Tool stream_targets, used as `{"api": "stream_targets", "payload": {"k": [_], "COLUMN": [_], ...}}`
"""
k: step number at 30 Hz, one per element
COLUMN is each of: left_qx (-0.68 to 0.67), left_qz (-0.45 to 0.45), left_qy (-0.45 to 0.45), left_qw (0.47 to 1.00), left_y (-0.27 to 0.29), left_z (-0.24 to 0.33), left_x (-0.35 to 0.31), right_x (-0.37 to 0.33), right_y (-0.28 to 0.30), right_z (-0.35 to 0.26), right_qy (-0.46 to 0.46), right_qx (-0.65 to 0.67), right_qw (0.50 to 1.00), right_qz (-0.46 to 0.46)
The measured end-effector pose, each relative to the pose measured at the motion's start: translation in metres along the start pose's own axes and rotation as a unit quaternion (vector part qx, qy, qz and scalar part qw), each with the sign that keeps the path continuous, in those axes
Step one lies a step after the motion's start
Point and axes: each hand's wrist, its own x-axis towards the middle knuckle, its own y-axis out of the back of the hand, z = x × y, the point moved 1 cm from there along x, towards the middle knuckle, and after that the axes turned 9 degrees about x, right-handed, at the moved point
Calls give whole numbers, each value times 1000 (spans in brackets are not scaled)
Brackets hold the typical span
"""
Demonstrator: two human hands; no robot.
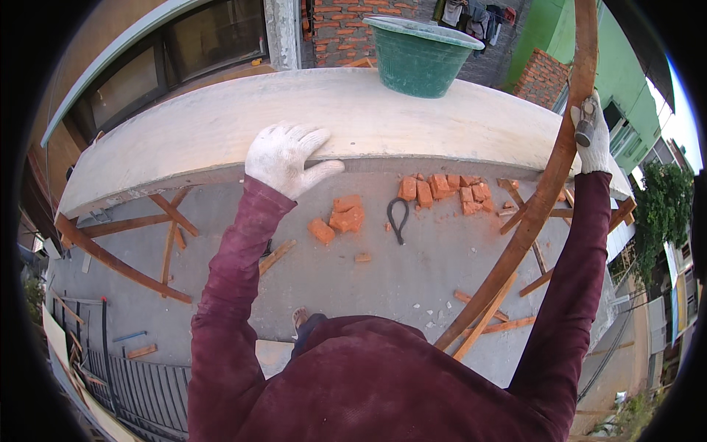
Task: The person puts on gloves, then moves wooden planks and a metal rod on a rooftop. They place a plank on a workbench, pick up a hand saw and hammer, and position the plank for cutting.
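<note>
My left hand [283,156], in a white knitted glove, rests on the near edge of a long pale board [199,125], fingers laid flat on top and the thumb apart. At the right, my white-gloved right hand [598,136] is raised beside a tall wooden post [546,195] and closed on what looks like a hammer [585,127]. Only its stubby grey metal head shows; the handle and part of my fingers are hidden. The hand touches or nearly touches the post. A green plastic tub [423,62] stands on the board's far side.
Wooden trestle legs [173,217] support the board. Broken orange bricks [346,215] and a dark loop [398,221] lie on the grey floor [353,272] below. Loose timber [490,313] lies near the post's foot. A dark metal railing [147,390] runs at lower left.
</note>
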Motion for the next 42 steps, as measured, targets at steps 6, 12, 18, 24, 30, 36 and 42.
{"api": "stream_targets", "payload": {"k": [6, 12, 18, 24, 30, 36, 42], "left_qx": [-46, -65, -46, -37, -12, 19, -2], "left_qz": [44, 28, 45, 49, 51, 78, 71], "left_qy": [31, 78, 72, 69, 66, 35, 28], "left_qw": [997, 994, 995, 996, 996, 996, 997], "left_y": [-4, 5, -4, -1, -8, -5, -10], "left_z": [11, 8, 12, 12, 10, 10, 13], "left_x": [5, 0, 6, 1, 1, 3, 6], "right_x": [-33, -93, -63, -54, -55, -54, -68], "right_y": [-9, -147, -229, -264, -273, -294, -257], "right_z": [-37, -124, -62, -28, -9, 10, 17], "right_qy": [189, 90, 31, -30, 0, 57, -57], "right_qx": [-473, -676, -643, -660, -632, -521, -455], "right_qw": [860, 718, 697, 635, 676, 762, 780], "right_qz": [26, -141, -317, -402, -379, -380, -427]}}
